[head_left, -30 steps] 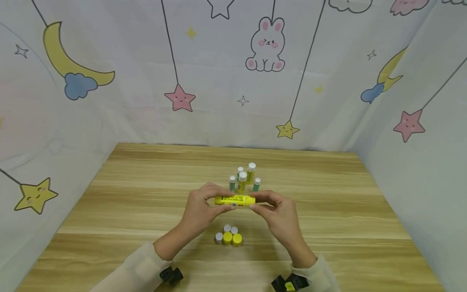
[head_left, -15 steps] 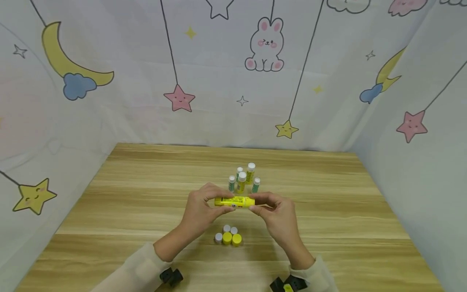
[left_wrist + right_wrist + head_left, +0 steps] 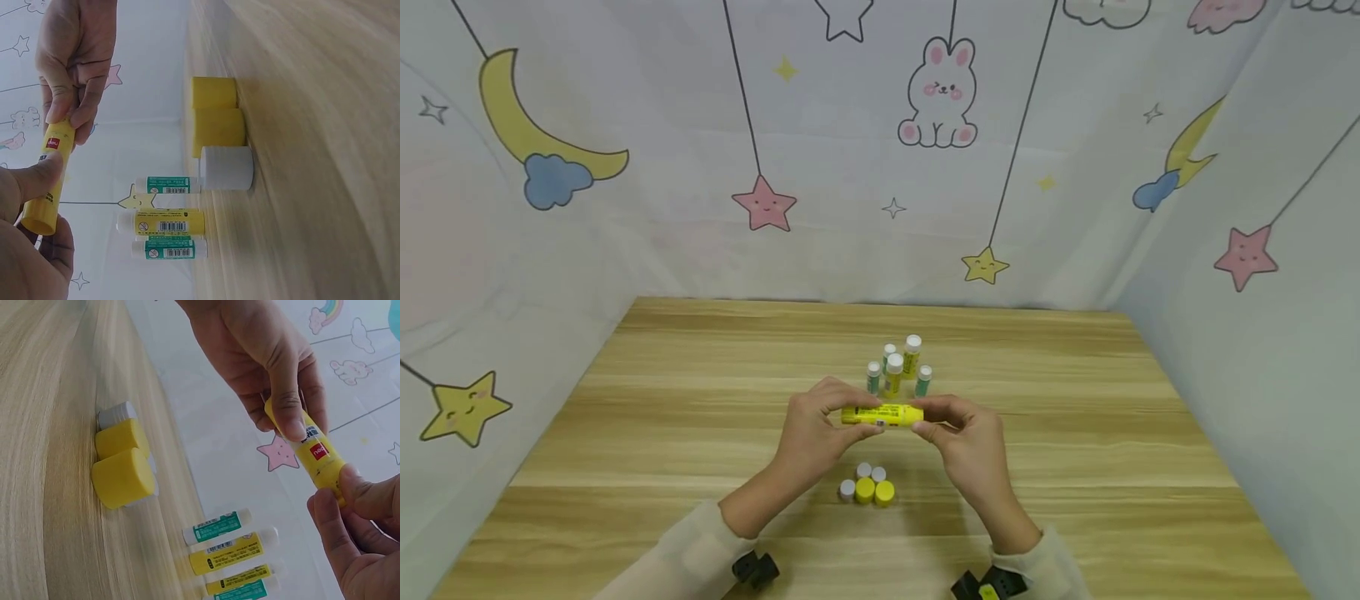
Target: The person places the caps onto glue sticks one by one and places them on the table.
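Note:
Both hands hold one yellow glue stick [image 3: 882, 415] level above the table. My left hand [image 3: 808, 429] pinches its left end between thumb and fingers, and my right hand [image 3: 976, 450] pinches the right end. A red label patch shows on the glue stick [image 3: 53, 142] in the left wrist view. Behind it stand several upright glue sticks with white tops, some with yellow labels [image 3: 892, 383] and some with green labels [image 3: 922, 383]. Nearer than the hands, a small cluster has yellow caps [image 3: 865, 490] and white caps [image 3: 847, 490]. Fingers partly cover the held stick's ends.
The wood-grain table [image 3: 700, 350] carries all of these things. A white cloth backdrop [image 3: 850, 150] printed with stars, moons and a rabbit rises behind the table and along both sides. Black devices [image 3: 756, 570] sit at both wrists.
The head view has shifted slightly, so the scene sits a little further left. Both hands keep the same hold on the glue stick.

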The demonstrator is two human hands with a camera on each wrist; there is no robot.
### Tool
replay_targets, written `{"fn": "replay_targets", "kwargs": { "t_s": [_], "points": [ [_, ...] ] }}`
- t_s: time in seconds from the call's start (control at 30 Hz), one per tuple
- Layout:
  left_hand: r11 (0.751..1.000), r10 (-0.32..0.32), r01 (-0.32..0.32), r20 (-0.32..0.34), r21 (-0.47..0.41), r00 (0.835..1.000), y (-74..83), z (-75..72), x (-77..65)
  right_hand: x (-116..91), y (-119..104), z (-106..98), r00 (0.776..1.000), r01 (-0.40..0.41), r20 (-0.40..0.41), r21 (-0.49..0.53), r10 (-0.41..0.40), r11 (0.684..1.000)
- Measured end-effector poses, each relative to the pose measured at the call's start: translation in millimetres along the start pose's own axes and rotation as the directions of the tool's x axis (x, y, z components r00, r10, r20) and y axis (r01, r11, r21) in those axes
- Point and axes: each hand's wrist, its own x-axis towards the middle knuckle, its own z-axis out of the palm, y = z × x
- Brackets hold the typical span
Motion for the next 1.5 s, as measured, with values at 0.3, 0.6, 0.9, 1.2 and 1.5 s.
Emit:
{"fn": "replay_targets", "kwargs": {
  "t_s": [0.3, 0.6, 0.9, 1.2, 1.5],
  "points": [
    [0.999, 0.033, -0.034, -0.034, -0.007, 0.999, -1.9, 6.8, 1.5, 2.8, 1.0, -1.0, 1.0, -0.022, -0.019, -0.013, 0.022, 1.0],
    [0.999, 0.037, -0.038, -0.033, -0.017, 0.999, -3.3, 7.8, 0.2, 2.9, 1.1, 0.1, 0.999, -0.043, -0.024, -0.024, 0.042, 0.999],
    [0.998, -0.01, 0.012, 0.021, -0.069, 1.0, -4.3, 6.4, -0.9, 1.8, -1.7, -2.3, 0.999, -0.032, 0.012, -0.043, 0.033, 0.999],
    [0.994, -0.044, 0.05, 0.062, -0.094, 0.997, -5.2, 5.0, -1.9, 2.2, -2.0, -8.4, 0.999, -0.027, 0.016, -0.128, 0.03, 0.991],
    [0.989, -0.032, 0.04, 0.061, -0.144, 0.998, -9.1, 0.8, -5.3, 6.6, 3.9, -27.7, 0.999, -0.035, -0.004, -0.187, 0.035, 0.982]
  ]
}}
